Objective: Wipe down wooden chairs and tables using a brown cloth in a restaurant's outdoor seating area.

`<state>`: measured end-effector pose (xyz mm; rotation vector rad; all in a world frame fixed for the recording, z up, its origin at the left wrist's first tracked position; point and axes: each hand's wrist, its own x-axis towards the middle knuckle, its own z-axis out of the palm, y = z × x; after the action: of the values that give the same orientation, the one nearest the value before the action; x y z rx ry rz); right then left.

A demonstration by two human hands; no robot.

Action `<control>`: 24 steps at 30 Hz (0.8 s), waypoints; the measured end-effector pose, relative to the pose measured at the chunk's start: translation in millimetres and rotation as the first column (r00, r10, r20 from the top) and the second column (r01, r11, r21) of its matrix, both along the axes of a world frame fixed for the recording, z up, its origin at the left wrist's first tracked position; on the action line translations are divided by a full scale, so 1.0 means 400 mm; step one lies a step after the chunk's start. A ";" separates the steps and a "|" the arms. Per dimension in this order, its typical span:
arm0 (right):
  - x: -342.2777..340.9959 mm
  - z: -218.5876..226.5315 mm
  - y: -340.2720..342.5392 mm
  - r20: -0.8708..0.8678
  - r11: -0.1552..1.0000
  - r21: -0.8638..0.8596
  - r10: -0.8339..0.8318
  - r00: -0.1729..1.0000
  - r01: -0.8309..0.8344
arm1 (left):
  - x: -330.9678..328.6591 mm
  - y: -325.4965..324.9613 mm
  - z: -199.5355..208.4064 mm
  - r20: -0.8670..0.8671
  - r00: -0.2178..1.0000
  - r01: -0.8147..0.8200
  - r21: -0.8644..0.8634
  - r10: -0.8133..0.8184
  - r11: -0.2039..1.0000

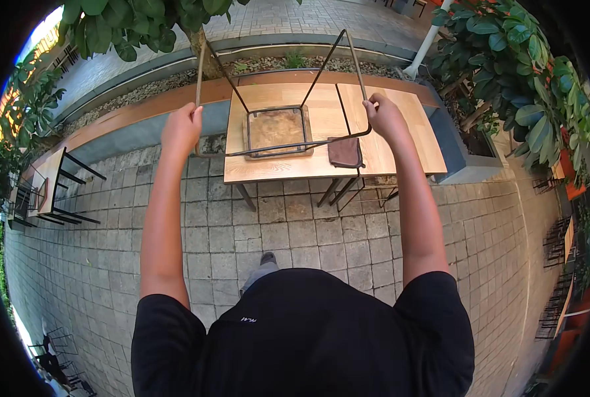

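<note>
Upside down over the wooden table (pixel 288 173) is a stool or chair with a thin dark metal frame. Its square seat (pixel 278 129), worn brown underneath, is against or just above the tabletop; contact cannot be made out. The bent metal legs point up and toward me. My left hand (pixel 182 129) is closed round the frame's left rod, and my right hand (pixel 386 118) grips the right one. Both arms stretch forward. Near my right hand, a dark brown square panel (pixel 344 152) shows at the table's near edge.
Another seat (pixel 377 180) with thin metal legs stands under the table's right part. Behind runs a long brown-topped ledge (pixel 136 109) with planting. A second table (pixel 48 175) is at the left. Leafy branches (pixel 540 112) hang at the right. Grey paving (pixel 295 231) lies underfoot.
</note>
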<state>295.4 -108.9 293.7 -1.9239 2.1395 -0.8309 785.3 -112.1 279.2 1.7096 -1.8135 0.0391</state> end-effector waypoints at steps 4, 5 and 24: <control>0.027 -0.062 0.302 -0.050 0.996 -0.044 -0.085 0.995 0.083 | -0.050 0.236 -0.109 -0.121 0.993 -0.014 -0.138 -0.003 0.990; 0.012 -0.106 0.366 0.019 0.996 -0.076 -0.051 0.999 0.052 | -0.061 0.300 -0.138 -0.139 0.990 -0.020 -0.097 0.007 0.995; 0.002 -0.657 0.600 0.221 0.998 0.060 -0.050 0.974 0.038 | -0.116 0.575 -0.633 -0.257 0.958 -0.083 0.169 0.125 0.982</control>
<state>296.1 131.0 31.1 -1.6749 2.0556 -0.9361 738.8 117.9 26.0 1.8200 -1.5606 -0.2844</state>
